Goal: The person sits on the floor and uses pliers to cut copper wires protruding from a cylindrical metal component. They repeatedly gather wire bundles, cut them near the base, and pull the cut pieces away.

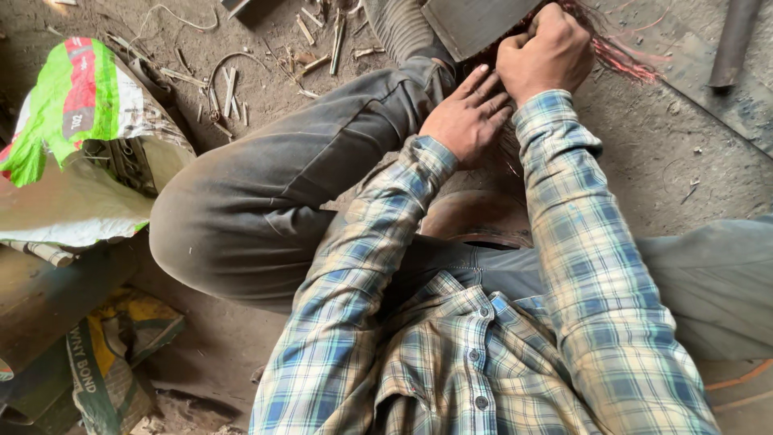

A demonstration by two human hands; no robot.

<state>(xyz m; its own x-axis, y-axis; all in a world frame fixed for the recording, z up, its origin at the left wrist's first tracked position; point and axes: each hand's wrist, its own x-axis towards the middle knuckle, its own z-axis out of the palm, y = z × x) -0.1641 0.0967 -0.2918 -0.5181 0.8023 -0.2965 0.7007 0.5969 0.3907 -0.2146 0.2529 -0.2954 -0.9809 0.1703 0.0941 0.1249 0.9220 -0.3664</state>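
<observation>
I sit on a dirt floor in a plaid shirt and grey trousers, one knee bent up at the left. My right hand (547,52) is closed in a fist on a bundle of thin reddish copper wire (620,52) that comes out beside a flat grey metal block (475,22) at the top. My left hand (467,117) lies just below and to the left, fingers stretched toward the same wires and touching them. Where the wires enter the block is hidden by my hands.
A green, red and white woven sack (76,137) lies at the left, a yellow-green sack (113,354) below it. Short sticks and scrap bits (233,89) litter the ground at the top. A dark metal pipe (733,40) lies at the top right.
</observation>
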